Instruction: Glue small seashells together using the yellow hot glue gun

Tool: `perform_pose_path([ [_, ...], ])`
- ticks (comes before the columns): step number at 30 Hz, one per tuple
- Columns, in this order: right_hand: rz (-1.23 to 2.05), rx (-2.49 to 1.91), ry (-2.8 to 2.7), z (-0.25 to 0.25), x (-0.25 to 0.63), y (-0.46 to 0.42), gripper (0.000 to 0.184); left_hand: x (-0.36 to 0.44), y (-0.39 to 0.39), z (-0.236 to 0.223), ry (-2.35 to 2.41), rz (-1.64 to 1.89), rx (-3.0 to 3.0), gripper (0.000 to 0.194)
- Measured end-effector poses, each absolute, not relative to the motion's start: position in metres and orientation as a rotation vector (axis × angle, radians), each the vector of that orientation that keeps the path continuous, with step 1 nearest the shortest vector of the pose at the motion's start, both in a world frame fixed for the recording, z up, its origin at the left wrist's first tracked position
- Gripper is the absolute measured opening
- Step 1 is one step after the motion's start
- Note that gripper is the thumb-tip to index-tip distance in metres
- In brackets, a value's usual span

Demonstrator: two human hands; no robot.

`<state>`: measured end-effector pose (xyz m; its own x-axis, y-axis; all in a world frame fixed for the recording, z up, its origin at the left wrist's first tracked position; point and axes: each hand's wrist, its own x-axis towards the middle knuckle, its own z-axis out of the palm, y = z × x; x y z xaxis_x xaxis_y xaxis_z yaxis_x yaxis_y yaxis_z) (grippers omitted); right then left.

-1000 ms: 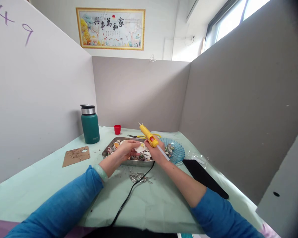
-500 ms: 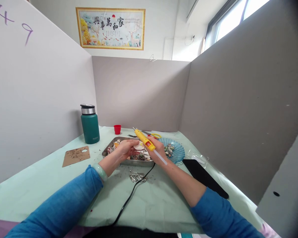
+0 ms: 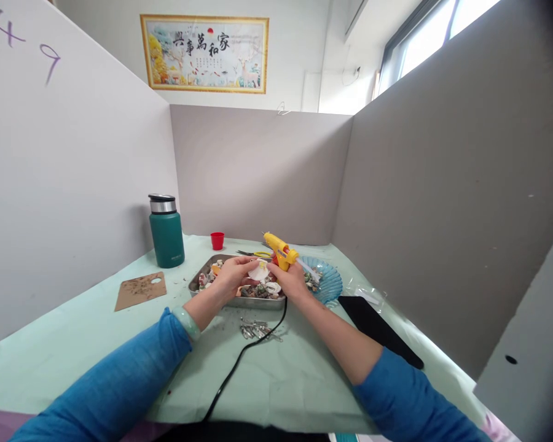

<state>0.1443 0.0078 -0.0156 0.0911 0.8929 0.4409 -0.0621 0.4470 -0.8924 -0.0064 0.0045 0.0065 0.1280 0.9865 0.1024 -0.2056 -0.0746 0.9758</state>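
My left hand [image 3: 233,273] pinches a white seashell [image 3: 259,271] with a small yellow spot on it, held over the metal tray. In my right hand [image 3: 291,279] is a yellow hot glue gun [image 3: 280,248], its nozzle turned up and to the left, away from the shell. The right thumb and fingertips also reach the shell's right edge. A clear glue stick [image 3: 308,267] juts from the gun's back, and its black cord [image 3: 246,351] runs down to the table's front edge. Below the hands, the metal tray [image 3: 258,302] holds many shells and small pieces.
A blue plate [image 3: 334,282] with small shells stands right of the tray. Silver clips [image 3: 255,328] lie in front. Around are a green bottle [image 3: 166,236], a red cup [image 3: 217,240], brown card [image 3: 141,290], yellow-handled scissors [image 3: 260,254] and a black slab [image 3: 380,331].
The glue gun first moved left over the shell, then swung back right and turned in my right hand. The shell tilted more upright in my left hand.
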Motion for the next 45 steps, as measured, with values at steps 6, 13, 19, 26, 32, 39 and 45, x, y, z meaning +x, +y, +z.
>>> perform_pose_path([
  [6,0.797,-0.867,-1.315,-0.018,0.146,0.012,0.029,-0.007,0.004,0.006,0.899,1.257,1.169,0.028],
  [13,0.79,-0.864,-1.305,-0.019,0.146,0.014,0.03,-0.008,0.004,0.005,0.904,1.251,1.219,0.034],
  [19,0.757,-0.899,-1.325,-0.018,0.145,0.011,0.029,-0.006,0.001,0.006,0.918,1.305,1.313,0.035],
  [26,0.838,-0.854,-1.343,-0.011,0.148,0.006,0.038,-0.007,0.004,0.007,0.957,1.464,1.348,0.038],
  [32,0.978,-0.779,-1.352,-0.007,0.15,0.004,0.036,-0.017,0.021,0.002,1.001,1.595,1.311,0.043],
  [39,1.021,-0.812,-1.483,-0.01,0.15,-0.002,0.038,-0.025,0.029,-0.002,1.042,1.709,1.269,0.041],
  [45,1.056,-0.795,-1.556,-0.013,0.15,-0.004,0.034,-0.031,0.039,-0.011,1.066,1.772,1.292,0.041],
])
